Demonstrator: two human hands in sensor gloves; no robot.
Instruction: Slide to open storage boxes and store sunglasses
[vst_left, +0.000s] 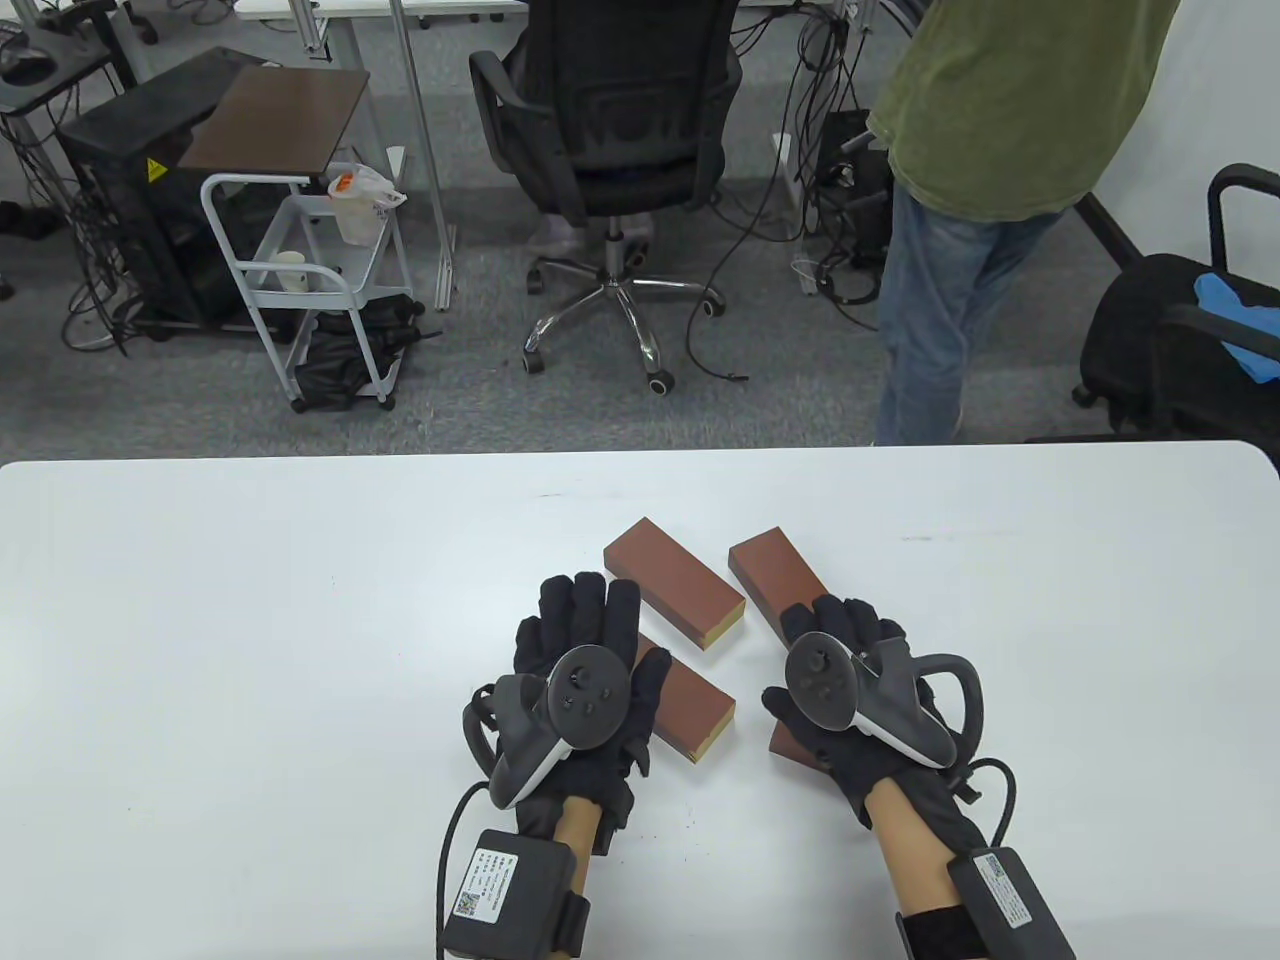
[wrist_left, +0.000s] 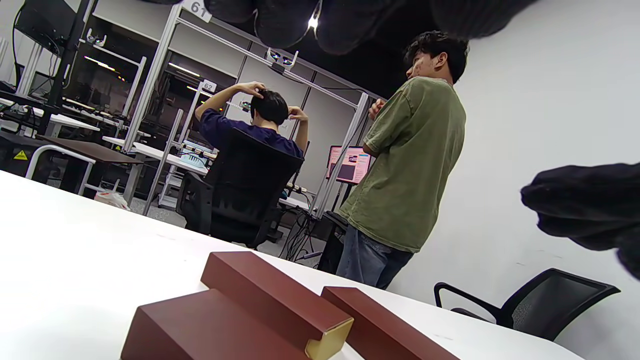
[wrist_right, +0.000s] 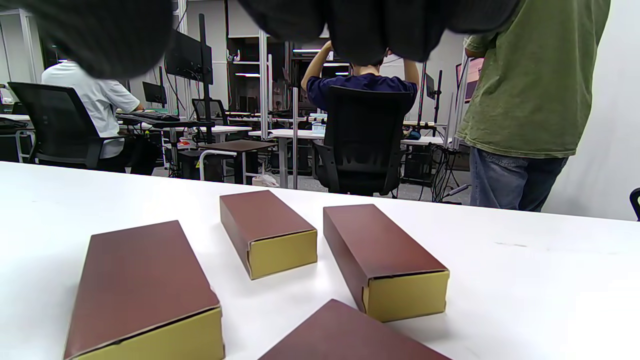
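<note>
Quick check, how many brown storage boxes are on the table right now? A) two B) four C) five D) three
B: the right wrist view shows four closed brown boxes with gold ends: near left, far middle, right, and one at the bottom edge. The table view agrees, though both hands cover parts of two.

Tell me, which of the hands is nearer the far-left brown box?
Left. The left hand has its fingertips just short of the far-left brown box; the right hand lies further right, over other boxes.
</note>
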